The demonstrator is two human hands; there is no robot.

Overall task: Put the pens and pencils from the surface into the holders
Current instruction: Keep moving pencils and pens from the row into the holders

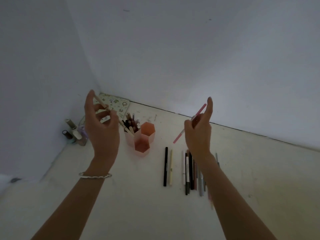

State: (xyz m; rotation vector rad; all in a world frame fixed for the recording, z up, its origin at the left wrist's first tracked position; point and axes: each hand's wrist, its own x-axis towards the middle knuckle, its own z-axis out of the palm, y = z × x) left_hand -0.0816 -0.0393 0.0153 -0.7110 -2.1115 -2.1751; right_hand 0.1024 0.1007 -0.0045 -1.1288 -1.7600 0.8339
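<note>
Three pink hexagonal holders [145,135] stand joined near the corner; the back left one is full of pens, the other two look empty. My left hand [102,129] is raised left of the holders, shut on a beige pencil [101,102] that slants down toward them. My right hand [199,132] is lifted right of the holders and holds a pink pen [178,137] at a slant. On the white surface lie a black pen [165,166], a pale yellow pencil [171,168] and a bunch of several pens [191,172], partly hidden by my right forearm.
Small nail polish bottles [74,133] stand in the left corner by the wall. A patterned flat tin [112,103] lies in the corner behind my left hand. White walls [173,58] close the surface at the back and left.
</note>
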